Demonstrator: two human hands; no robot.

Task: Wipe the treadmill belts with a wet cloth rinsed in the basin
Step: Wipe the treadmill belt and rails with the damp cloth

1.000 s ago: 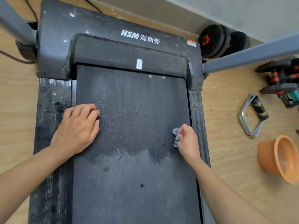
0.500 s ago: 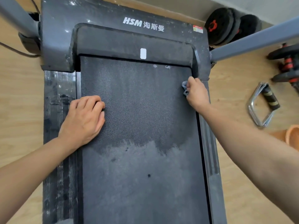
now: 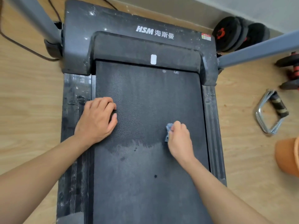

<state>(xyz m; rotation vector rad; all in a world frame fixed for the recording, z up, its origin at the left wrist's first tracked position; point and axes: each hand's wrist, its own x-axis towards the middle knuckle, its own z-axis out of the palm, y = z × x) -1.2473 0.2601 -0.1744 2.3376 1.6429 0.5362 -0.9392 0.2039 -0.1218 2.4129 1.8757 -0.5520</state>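
Drawn back from the far right corner of the belt (image 3: pixel 145 97), the right hand (image 3: pixel 179 139) is now set on its right half, clamped round a small blue-grey cloth (image 3: pixel 168 128) that is pressed to the surface where the darker, wet stretch meets the greyer, dusty one. The left hand (image 3: pixel 97 120) has been kept at the belt's left edge, fingers curled under, nothing held. An orange basin (image 3: pixel 288 159) is seen on the wooden floor (image 3: pixel 29 110) to the right, well apart from the treadmill, with a metal handle (image 3: pixel 271 113) and dumbbells (image 3: pixel 239 34) beyond it.
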